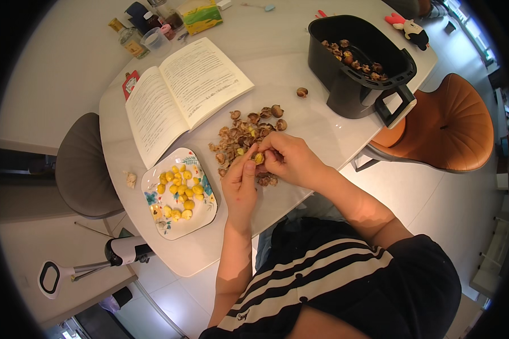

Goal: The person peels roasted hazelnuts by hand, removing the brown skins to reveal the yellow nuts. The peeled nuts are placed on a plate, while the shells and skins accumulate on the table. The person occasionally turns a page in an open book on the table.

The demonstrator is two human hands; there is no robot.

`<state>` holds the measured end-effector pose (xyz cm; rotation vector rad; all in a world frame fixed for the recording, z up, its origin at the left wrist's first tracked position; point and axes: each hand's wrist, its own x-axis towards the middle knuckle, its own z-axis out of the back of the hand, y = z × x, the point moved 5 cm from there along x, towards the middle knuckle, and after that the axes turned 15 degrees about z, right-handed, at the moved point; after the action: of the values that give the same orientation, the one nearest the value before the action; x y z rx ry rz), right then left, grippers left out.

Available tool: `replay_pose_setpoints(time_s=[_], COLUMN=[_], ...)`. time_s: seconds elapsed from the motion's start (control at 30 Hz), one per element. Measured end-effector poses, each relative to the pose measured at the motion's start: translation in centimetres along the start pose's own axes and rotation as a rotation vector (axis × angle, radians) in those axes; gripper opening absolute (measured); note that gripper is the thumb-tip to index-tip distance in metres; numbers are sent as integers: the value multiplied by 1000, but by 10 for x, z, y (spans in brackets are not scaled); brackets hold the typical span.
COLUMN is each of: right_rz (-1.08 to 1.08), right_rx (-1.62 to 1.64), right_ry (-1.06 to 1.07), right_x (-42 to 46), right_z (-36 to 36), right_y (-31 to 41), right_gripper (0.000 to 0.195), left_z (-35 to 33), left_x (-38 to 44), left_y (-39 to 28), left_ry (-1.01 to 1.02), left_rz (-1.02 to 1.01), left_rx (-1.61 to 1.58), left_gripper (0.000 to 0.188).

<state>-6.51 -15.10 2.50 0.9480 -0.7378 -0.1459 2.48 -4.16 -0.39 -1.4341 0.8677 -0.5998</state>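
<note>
My left hand and my right hand meet over the near side of a pile of brown chestnut shells. Between their fingertips they hold a partly peeled chestnut, its yellow flesh showing. To the left, a floral square plate bears several peeled yellow chestnuts. A black air fryer basket with a handle stands at the right, holding more chestnuts in their shells. One unpeeled chestnut lies apart between pile and basket.
An open book lies behind the plate. Bottles, a clear plastic cup and a tissue pack stand at the back left. A crumpled tissue is left of the plate. Chairs flank the table; a small plush toy lies beyond the basket.
</note>
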Motion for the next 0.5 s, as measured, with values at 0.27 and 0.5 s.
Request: replay_pose_setpoints(time_s=[0.27, 0.5], right_rz=[70, -1], right_rx=[-25, 138], right_ry=[-36, 208], right_x=[1, 8], right_z=[3, 7], right_y=[-4, 1], right_gripper=[21, 16], left_z=[1, 2], left_x=[8, 6], left_y=[18, 16], left_ry=[111, 136], left_rz=[149, 145], left_rx=[-396, -355], left_gripper=[25, 19])
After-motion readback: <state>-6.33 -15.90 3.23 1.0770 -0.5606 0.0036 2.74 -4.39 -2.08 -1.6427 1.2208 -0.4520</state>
